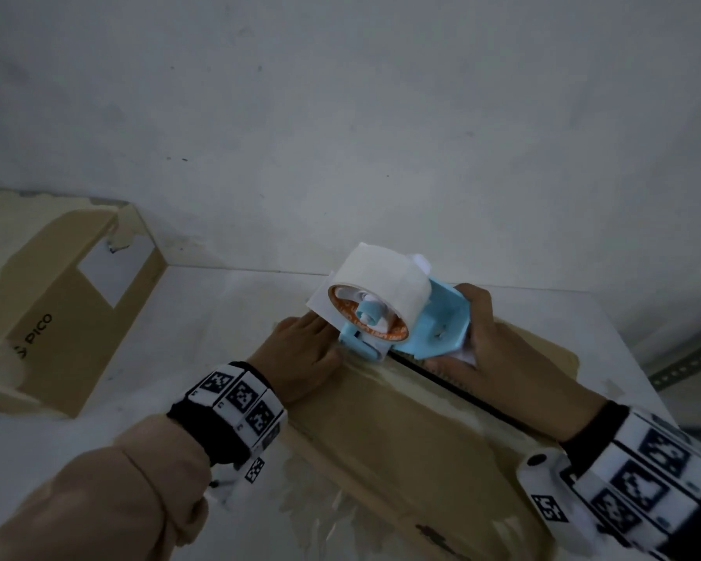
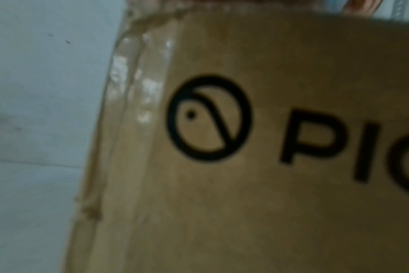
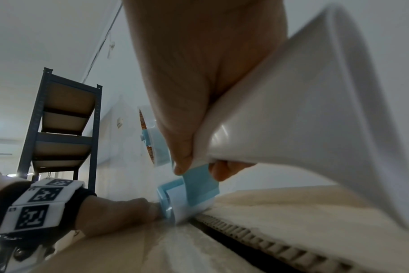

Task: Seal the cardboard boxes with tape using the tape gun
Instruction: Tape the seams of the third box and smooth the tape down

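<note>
Head view shows the tape gun at the far end of the cardboard box on the white tabletop, its blue roller end down on the box top right where the dark open seam between the two flaps begins. The right hand is curled round the gun's white handle. The left hand lies flat with fingers stretched out on the left flap, touching the roller's side; whether it pins the tape's loose end cannot be told. Right wrist view confirms the roller sits on the board beside the gap, with the corrugated edge of the right flap showing. To lay this strip well, I would judge that the roller should stay centred over the seam, pressed firmly while the gun is drawn straight toward the body, with the left hand holding the flaps level and closed so that the tape bridges both. A second box stands well apart at the left, against the wall.
</note>
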Motion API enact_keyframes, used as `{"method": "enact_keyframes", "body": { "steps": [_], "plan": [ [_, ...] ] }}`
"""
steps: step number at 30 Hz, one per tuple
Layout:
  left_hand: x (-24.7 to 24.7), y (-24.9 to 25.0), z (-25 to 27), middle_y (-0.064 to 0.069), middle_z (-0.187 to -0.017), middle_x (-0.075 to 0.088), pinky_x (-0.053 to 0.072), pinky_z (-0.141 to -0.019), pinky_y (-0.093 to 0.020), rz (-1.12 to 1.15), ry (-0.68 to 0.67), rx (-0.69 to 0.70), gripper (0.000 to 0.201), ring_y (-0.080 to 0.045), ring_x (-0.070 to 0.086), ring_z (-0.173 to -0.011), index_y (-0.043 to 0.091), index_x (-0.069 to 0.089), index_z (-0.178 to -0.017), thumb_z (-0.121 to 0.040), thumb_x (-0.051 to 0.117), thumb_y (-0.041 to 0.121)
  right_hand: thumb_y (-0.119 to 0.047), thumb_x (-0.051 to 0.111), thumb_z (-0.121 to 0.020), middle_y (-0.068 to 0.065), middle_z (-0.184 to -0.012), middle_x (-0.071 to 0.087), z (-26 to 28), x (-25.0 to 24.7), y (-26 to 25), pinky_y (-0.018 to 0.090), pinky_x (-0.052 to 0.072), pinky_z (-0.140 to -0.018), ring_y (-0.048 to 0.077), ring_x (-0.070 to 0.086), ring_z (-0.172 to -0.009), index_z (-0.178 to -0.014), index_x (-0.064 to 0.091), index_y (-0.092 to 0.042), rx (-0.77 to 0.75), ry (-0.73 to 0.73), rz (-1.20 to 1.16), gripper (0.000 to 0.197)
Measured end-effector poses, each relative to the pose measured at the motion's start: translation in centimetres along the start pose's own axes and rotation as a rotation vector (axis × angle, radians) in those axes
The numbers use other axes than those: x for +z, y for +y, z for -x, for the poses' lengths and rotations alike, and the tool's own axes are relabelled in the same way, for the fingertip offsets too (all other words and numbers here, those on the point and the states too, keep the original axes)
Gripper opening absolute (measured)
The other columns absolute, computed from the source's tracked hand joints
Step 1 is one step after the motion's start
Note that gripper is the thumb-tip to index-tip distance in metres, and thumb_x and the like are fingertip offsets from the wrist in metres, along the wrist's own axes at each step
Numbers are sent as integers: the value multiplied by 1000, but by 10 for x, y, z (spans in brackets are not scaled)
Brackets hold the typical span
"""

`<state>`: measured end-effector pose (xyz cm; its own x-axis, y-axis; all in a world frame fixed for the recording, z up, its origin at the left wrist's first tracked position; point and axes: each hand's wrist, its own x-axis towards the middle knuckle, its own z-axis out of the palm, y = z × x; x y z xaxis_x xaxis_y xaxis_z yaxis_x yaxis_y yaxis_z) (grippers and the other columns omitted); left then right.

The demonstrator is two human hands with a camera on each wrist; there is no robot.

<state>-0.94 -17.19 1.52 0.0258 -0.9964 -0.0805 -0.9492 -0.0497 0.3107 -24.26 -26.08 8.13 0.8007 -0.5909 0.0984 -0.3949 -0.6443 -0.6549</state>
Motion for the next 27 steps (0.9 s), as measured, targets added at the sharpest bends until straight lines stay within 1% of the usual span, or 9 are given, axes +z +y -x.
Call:
{"method": "enact_keyframes", "body": {
  "steps": [5, 8, 11, 14, 17, 20, 23, 25, 27],
  "plan": [
    [0, -1, 0, 1, -153, 26, 28, -109, -32, -14, 15, -17, 87, -16, 33, -134, 20, 30, -143, -70, -4, 52, -29, 65, -85, 7, -98, 62, -1, 1, 4, 47, 54, -72, 24, 65, -82, -130, 13, -27, -19, -20, 19, 69],
    [-2, -3, 0, 4, -157, 9, 22, -114, -30, -28, -5, -34, 89, -11, 14, -143, 23, 16, -148, -68, -5, 54, -49, 68, -75, 0, -98, 59, 20, -10, 21, 47, 54, -75, 21, 64, -86, -124, 18, -30, 31, 11, -57, 72],
    [-4, -1, -1, 8, -157, -3, 11, -117, -28, -20, -49, -76, 93, -4, -2, -144, 23, 3, -148, -63, -9, 58, -63, 70, -64, -6, -102, 55, 59, -33, 51, 38, 55, -78, 5, 62, -91, -121, 32, -20, 113, 89, -163, 81],
    [-6, 2, -1, 8, -157, -4, 10, -116, -27, -45, -74, -79, 94, -4, -3, -144, 22, 1, -148, -62, -10, 58, -69, 66, -61, -17, -108, 53, 87, -42, 55, 17, 53, -74, -6, 58, -94, -117, 26, -39, 114, 129, -176, 75],
    [-10, 5, -1, 9, -157, -7, 6, -116, -31, -125, -104, -111, 94, -2, -5, -143, 24, -2, -148, -61, -12, 57, -79, 59, -58, -34, -108, 48, 87, -39, 52, 19, 52, -73, -4, 58, -95, -108, 21, -62, 101, 128, -173, 65],
    [-9, 23, 1, 8, -157, -12, -7, -116, -45, -237, -163, -151, 96, -5, -11, -143, 23, -9, -148, -58, -18, 56, -74, 61, -61, -37, -107, 47, 87, -39, 50, 21, 52, -75, -7, 57, -96, -106, 20, -62, 99, 144, -188, 62],
    [2, 59, 4, 0, -157, -14, -6, -114, -54, -338, -176, -123, 105, -15, -11, -145, 18, -10, -148, -54, -32, 60, -55, 67, -67, -43, -101, 46, 91, -38, 51, 26, 54, -80, -9, 55, -99, -111, 24, -44, 93, 154, -249, 62],
    [13, 88, 5, -3, -157, -14, -6, -113, -55, -313, -203, -84, 110, -18, -12, -145, 16, -11, -147, -51, -32, 64, -64, 70, -62, -43, -100, 46, 90, -37, 50, 16, 52, -75, -11, 55, -98, -110, 26, -40, 81, 146, -253, 69],
    [24, 110, 6, -3, -156, -17, -11, -112, -54, -215, -213, -56, 112, -18, -15, -144, 16, -15, -146, -53, -23, 77, -72, 67, -56, -45, -99, 45, 88, -38, 47, 8, 49, -73, -13, 54, -99, -109, 22, -52, 90, 146, -260, 73]
  ]
}}
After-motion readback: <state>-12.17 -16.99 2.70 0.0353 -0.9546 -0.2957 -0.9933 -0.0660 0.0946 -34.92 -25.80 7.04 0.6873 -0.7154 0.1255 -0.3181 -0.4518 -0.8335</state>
